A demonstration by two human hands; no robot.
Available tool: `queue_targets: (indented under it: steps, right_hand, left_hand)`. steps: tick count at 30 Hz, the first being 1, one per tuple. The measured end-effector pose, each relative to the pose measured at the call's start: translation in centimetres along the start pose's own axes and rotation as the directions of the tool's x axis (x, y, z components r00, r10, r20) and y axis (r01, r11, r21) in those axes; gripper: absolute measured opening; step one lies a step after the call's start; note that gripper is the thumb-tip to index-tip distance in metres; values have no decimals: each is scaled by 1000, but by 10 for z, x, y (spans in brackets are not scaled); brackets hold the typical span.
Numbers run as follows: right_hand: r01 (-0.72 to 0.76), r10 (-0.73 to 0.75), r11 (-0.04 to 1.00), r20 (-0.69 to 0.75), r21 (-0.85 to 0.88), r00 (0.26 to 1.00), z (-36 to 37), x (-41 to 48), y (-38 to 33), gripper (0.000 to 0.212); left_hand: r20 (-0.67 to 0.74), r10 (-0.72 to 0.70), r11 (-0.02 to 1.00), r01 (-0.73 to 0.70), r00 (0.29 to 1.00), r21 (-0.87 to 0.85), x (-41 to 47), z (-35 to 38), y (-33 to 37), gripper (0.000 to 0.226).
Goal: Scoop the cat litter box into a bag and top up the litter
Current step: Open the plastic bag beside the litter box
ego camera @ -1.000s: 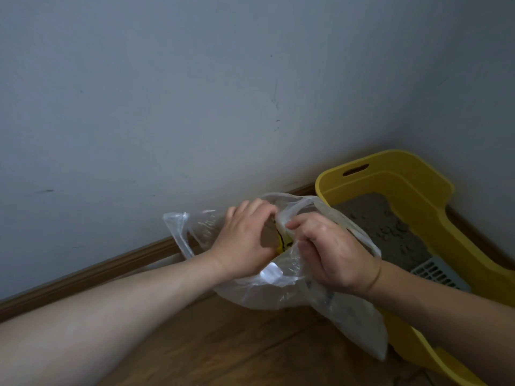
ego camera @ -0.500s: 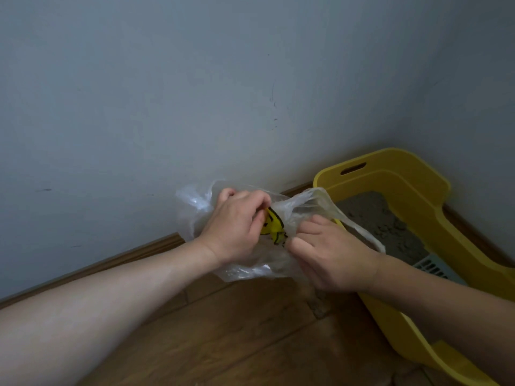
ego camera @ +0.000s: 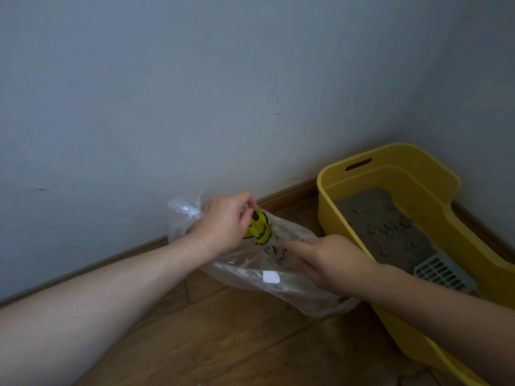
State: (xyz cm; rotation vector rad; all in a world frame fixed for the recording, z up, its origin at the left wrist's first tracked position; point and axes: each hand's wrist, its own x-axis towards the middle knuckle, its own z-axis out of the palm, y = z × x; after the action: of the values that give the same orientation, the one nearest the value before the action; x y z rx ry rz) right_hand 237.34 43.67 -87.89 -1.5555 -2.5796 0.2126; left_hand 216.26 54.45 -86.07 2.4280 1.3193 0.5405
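A clear plastic bag with a yellow smiley print lies on the wooden floor beside the wall. My left hand pinches its upper edge near the print. My right hand rests on the bag's right side with fingers stretched out over the film. To the right stands the yellow litter box, holding grey clumped litter. A pale blue-grey slotted scoop lies in the box at its near end, partly behind my right forearm.
A grey wall with a wooden skirting board runs behind the bag and meets a second wall behind the box. Wooden floor stretches toward me below the bag.
The bag has been lowered and spread flatter on the floor. My hands have moved apart, the right one sliding rightward and down over the bag. The view has shifted slightly.
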Motion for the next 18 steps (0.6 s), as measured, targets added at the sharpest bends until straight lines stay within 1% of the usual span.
queue_targets:
  steps: [2, 3, 4, 5, 6, 7, 9, 11, 12, 13, 15, 16, 18]
  right_hand:
    - [140, -139, 990, -39, 24, 989, 6, 5, -1, 37]
    - [196, -196, 980, -27, 26, 980, 11, 8, -1, 40]
    - [232, -232, 973, 4, 15, 973, 16, 12, 0, 43]
    - [233, -233, 972, 35, 2, 972, 20, 15, 0, 46]
    - [209, -208, 978, 54, -25, 977, 25, 16, 2, 49]
    - [165, -161, 984, 67, -62, 985, 28, 17, 4, 57]
    - [42, -29, 993, 117, -111, 993, 32, 16, 9, 83]
    - [-22, 35, 995, 136, -101, 990, 36, 14, 12, 97]
    - [-35, 49, 995, 141, -97, 989, 37, 13, 13, 101]
    - [-49, 63, 994, 150, -95, 987, 37, 12, 14, 103]
    - [-80, 95, 994, 202, -79, 975, 38, 9, 16, 107]
    - [-100, 111, 993, 230, -63, 967, 39, 8, 18, 110]
    - [-152, 154, 988, 261, -28, 953, 42, 6, 21, 117]
  left_hand:
    - [-8, 0, 998, 0, 1000, -57, 0, 5, 3, 16]
    - [-19, 6, 997, -7, 1000, -73, 0, 7, 3, 19]
    - [-21, 21, 996, -23, 1000, -84, 1, 9, 4, 21]
    - [-19, 55, 995, -56, 998, -84, 1, 11, 4, 21]
    - [-27, 111, 992, -112, 993, -58, 1, 13, 4, 20]
    - [-50, 193, 981, -194, 980, -2, 1, 16, 2, 17]
    - [-116, 392, 918, -379, 913, 118, -3, 25, 0, 7]
    - [-123, 518, 853, -502, 846, 141, -7, 37, -1, 4]
    - [-71, 528, 847, -519, 846, 115, -9, 44, -4, 16]
    - [11, 513, 854, -512, 858, 87, -10, 51, -7, 33]
    - [200, 415, 902, -430, 888, 42, -11, 60, -19, 76]
    - [289, 351, 928, -373, 890, 22, -12, 61, -23, 95]
    - [440, 250, 960, -279, 863, 2, -14, 64, -30, 119]
